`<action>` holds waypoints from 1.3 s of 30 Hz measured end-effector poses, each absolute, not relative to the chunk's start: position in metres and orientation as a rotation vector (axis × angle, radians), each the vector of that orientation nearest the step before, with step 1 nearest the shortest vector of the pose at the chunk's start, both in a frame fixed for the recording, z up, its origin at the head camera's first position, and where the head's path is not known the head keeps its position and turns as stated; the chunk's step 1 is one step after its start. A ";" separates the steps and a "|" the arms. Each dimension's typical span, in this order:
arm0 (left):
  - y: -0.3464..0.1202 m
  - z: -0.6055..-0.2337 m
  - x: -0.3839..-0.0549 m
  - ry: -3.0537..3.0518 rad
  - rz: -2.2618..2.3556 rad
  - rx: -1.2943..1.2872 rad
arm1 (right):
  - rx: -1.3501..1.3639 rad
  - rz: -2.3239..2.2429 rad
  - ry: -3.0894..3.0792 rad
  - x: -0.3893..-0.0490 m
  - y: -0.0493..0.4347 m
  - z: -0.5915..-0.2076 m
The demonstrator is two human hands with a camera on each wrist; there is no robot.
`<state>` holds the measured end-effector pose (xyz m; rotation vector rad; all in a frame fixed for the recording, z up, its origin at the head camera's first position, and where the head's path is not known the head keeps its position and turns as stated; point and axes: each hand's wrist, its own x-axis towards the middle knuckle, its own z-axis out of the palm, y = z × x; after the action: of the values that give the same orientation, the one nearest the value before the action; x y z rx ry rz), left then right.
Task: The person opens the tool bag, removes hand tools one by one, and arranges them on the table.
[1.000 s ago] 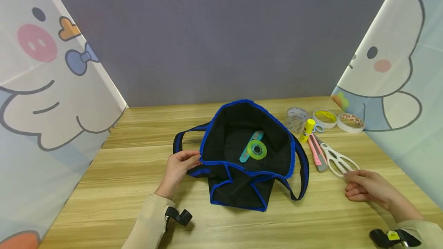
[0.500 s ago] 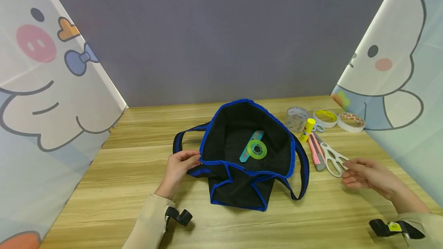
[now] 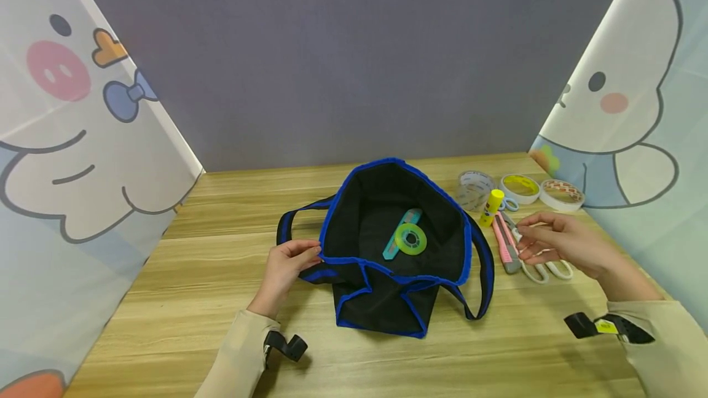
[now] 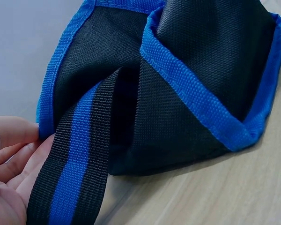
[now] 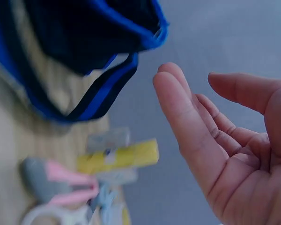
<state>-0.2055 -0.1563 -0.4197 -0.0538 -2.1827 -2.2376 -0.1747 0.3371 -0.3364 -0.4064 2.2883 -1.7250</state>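
Observation:
A black bag with blue trim (image 3: 381, 309) stands gaping on the table. My left hand (image 3: 283, 272) pinches its trimmed edge at the left corner; the left wrist view shows thumb and fingers at that edge, beside a black-and-blue strap (image 4: 77, 154). Inside the bag lie a teal, flat, long tool (image 3: 391, 250) and a green tape roll (image 3: 421, 239). My right hand (image 3: 572, 247) hovers over white-handled scissors (image 3: 563, 270), partly hiding them. Its thumb (image 5: 248, 91) and fingers are apart, with nothing between them in the right wrist view.
Left of the scissors lies a pink and grey box cutter (image 3: 504, 243), with a yellow glue stick (image 3: 491, 209) behind it. Farther back are a clear tape roll (image 3: 474, 194), two pale tape rolls and small blue scissor handles (image 3: 509, 204). Cartoon-printed panels (image 3: 614, 134) flank the table.
My right hand has moved from the scissors' handles up and to the left, rising above them. My left hand and the bag stay put.

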 end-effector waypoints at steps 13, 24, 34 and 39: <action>-0.155 -0.419 -0.203 -2.175 -2.230 -0.040 | -0.499 -1.646 2.288 -0.223 0.252 -0.301; -0.155 -0.419 -0.205 -2.163 -2.243 -0.040 | -0.633 -1.551 2.221 -0.267 0.204 -0.314; -0.156 -0.419 -0.205 -2.171 -2.231 -0.061 | -0.732 -1.354 2.254 -0.293 0.171 -0.338; -0.156 -0.420 -0.204 -2.168 -2.241 -0.049 | -0.751 -1.205 2.304 -0.303 0.159 -0.353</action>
<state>-0.2042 -0.1557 -0.4196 -0.0487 -2.1683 -2.2409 -0.3034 0.1594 -0.3529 -0.7510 2.3036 -1.2053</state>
